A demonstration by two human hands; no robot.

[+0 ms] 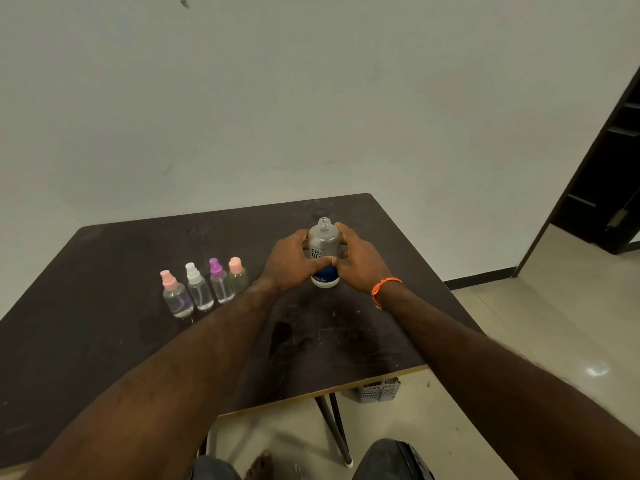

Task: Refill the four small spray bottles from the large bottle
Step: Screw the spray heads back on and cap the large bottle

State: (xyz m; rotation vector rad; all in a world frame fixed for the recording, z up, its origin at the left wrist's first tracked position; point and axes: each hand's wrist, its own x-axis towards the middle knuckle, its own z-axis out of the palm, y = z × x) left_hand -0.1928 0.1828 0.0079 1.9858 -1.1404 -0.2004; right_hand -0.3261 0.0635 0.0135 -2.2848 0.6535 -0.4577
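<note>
A dark brown table [121, 341] stood against a pale wall [311, 98]. On it the uncapped large bottle [324, 242] stood upright, the left hand [291, 261] and right hand [360, 261] curled round its sides. Four capped small spray bottles [204, 289] lined up to its left.

Both hands [294, 259] clasping uncapped large bottle [324, 242], four spray bottles [204, 285] beside

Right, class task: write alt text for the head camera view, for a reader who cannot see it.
Both hands, left hand and right hand, grip an uncapped large bottle standing upright on a dark table. To its left, four small spray bottles stand in a row, caps on.
</note>
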